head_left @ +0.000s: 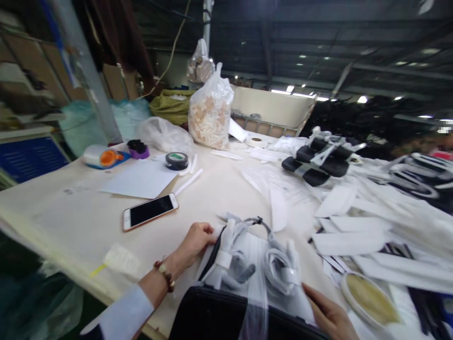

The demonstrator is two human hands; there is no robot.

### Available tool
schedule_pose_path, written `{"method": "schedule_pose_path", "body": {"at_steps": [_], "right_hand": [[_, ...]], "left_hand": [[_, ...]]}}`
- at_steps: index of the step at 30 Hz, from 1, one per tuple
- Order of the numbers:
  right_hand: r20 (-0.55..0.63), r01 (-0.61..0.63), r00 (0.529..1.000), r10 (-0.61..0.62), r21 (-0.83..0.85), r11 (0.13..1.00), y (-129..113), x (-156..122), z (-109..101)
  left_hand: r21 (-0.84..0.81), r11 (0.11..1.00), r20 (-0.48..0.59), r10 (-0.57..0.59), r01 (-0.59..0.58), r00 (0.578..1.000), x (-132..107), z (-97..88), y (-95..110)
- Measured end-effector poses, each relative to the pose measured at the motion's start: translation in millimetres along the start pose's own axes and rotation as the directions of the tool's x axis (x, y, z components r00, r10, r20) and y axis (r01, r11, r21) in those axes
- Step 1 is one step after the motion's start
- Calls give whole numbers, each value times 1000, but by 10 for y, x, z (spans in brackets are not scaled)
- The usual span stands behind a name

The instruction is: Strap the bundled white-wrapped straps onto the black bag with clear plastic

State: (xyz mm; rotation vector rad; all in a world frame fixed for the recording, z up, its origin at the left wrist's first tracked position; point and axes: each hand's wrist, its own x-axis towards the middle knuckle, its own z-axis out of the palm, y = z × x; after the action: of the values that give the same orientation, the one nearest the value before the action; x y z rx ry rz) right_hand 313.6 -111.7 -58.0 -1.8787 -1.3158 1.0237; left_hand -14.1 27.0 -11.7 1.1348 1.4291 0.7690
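In front of me is a black bag-like item [215, 314], its upper side covered by pale straps [279, 269] coiled into bundles, with a clear plastic band [255, 302] running down the middle. My left hand [198, 241] pinches the item's upper left edge, thumb and fingers closed on it. On the opposite side, my right hand [327, 311] grips the right edge; its fingertips are partly hidden behind the item. A dark looped cord [260, 221] sticks out at the top. The bottom of the item is cut off by the frame.
Left on the table [81, 222] lie a phone [150, 211], white sheets [141, 178], a tape roll [177, 160] and an orange-cored tape dispenser [108, 157]. A filled plastic bag [211, 111] stands behind. To the right are stacked black items [318, 163], white strips [348, 241] and an oval dish [371, 297].
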Motion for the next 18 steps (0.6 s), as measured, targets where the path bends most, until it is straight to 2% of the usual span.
{"method": "schedule_pose_path", "body": {"at_steps": [1, 3, 6, 8, 11, 14, 18], "right_hand": [[-11, 5, 1000, -5, 7, 1000, -9, -9, 37], [-114, 25, 993, -23, 16, 1000, -79, -6, 119], [-357, 103, 928, -108, -33, 994, -239, 4, 194], [-407, 134, 899, -160, -92, 987, -339, 22, 199], [-285, 105, 949, -138, -128, 986, -458, 95, 195], [-133, 63, 987, -88, -182, 981, -553, 183, 223], [-158, 56, 983, -92, -222, 973, -624, 223, 278]], "left_hand": [[23, 1000, 5, 16, -16, 1000, -3, -15, 0], [66, 996, 15, 52, -53, 999, -10, -32, 0], [121, 986, 25, 114, -117, 993, -12, -23, 0], [172, 971, 31, 164, -167, 986, -1, -2, -6], [278, 935, 41, 217, -220, 975, 27, 27, -25], [386, 899, 30, 212, -207, 977, 51, 53, -32], [488, 859, -21, 191, -157, 981, 87, 115, -4]]}}
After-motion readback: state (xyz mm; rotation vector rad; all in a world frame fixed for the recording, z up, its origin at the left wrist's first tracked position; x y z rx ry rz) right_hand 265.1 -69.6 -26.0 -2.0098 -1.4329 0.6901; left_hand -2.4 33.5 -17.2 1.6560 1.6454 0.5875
